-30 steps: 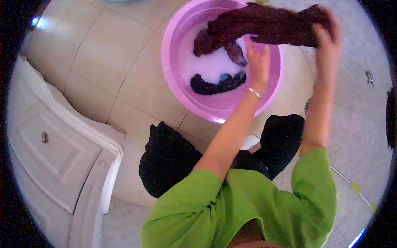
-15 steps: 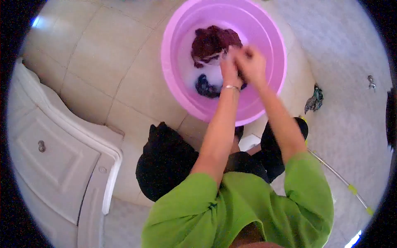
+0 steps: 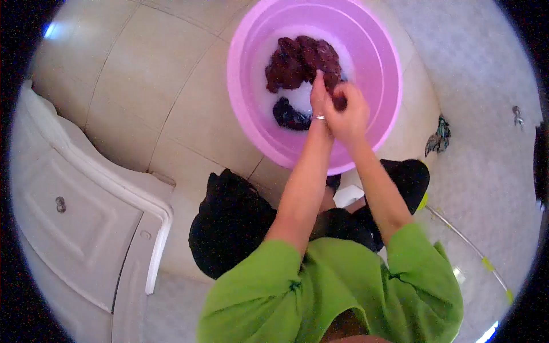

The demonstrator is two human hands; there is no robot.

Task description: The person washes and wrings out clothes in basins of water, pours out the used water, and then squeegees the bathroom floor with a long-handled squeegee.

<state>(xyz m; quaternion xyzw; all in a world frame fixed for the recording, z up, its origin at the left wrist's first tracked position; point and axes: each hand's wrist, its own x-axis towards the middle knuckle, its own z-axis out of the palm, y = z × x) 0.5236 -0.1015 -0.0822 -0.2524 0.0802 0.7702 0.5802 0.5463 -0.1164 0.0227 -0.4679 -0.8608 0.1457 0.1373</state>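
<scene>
A pink basin (image 3: 384, 86) holds whitish, soapy-looking water. A wet dark red cloth (image 3: 286, 64) lies bunched in it, one part stretching toward my hands. My left hand (image 3: 320, 98), with a thin band at the wrist, is against this cloth, its thumb pointing up and its other fingers mostly hidden. Close beside it, my right hand (image 3: 351, 114) is curled in a fist around a bunched piece of the same cloth. A dark navy or black cloth (image 3: 290, 116) sits in the water left of my left wrist.
At the left stands a white cabinet (image 3: 91, 211) with a knob. Beyond the basin's right side, a dark patterned cloth (image 3: 439, 137) lies near the wall. A metal pole (image 3: 463, 237) with green fittings runs at the right. Beige tiles (image 3: 154, 74) cover the floor.
My hands have shifted slightly down, and my right hand has drawn back toward my left wrist. The dark red cloth now spreads further right, up to my hands.
</scene>
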